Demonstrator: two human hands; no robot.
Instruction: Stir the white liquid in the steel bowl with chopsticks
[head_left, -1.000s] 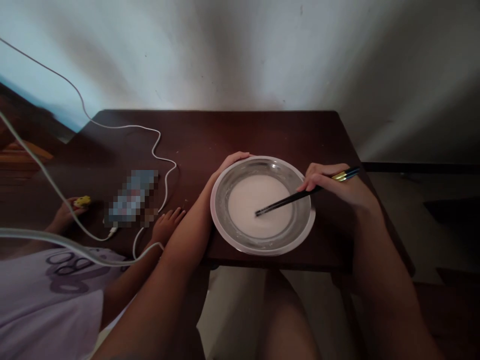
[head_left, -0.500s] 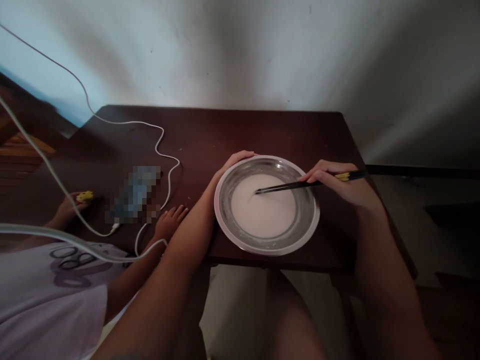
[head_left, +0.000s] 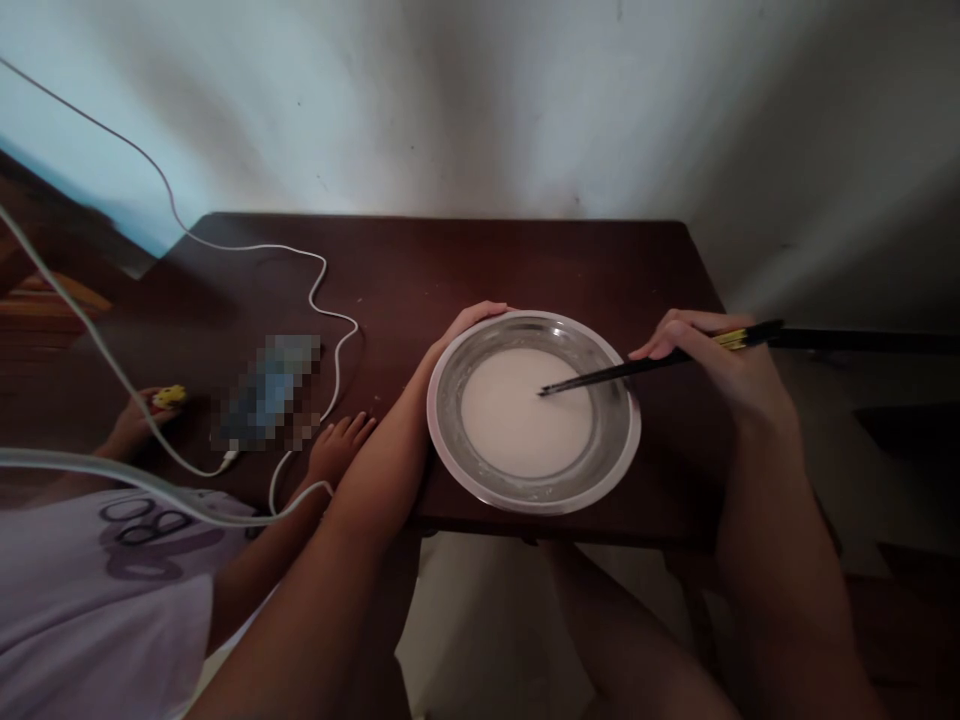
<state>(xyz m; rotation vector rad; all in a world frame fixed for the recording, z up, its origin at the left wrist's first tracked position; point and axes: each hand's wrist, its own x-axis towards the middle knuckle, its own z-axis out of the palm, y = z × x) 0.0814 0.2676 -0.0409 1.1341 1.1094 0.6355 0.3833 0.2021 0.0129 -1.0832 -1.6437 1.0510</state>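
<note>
A round metal bowl [head_left: 616, 450] holding smooth white liquid batter [head_left: 517, 425] sits near the front edge of a dark wooden table [head_left: 450, 260]. My left hand [head_left: 457, 328] curls round the bowl's far left rim and steadies it. My right hand [head_left: 712, 360] is closed on a pair of dark chopsticks [head_left: 622, 372] with yellow and blue ends. Their tips dip into the batter right of the bowl's middle.
Another person in a pale printed shirt [head_left: 90, 590] sits at the left, one hand [head_left: 337, 445] flat on the table, the other [head_left: 142, 420] on a small yellow thing. White cables [head_left: 322, 300] snake past a blurred-out object [head_left: 270, 395]. A wall stands behind the table.
The chopstick tips swept from the bowl's front middle to the far left, then to the right. My right hand shifted right and up a little. My left hand stayed on the rim.
</note>
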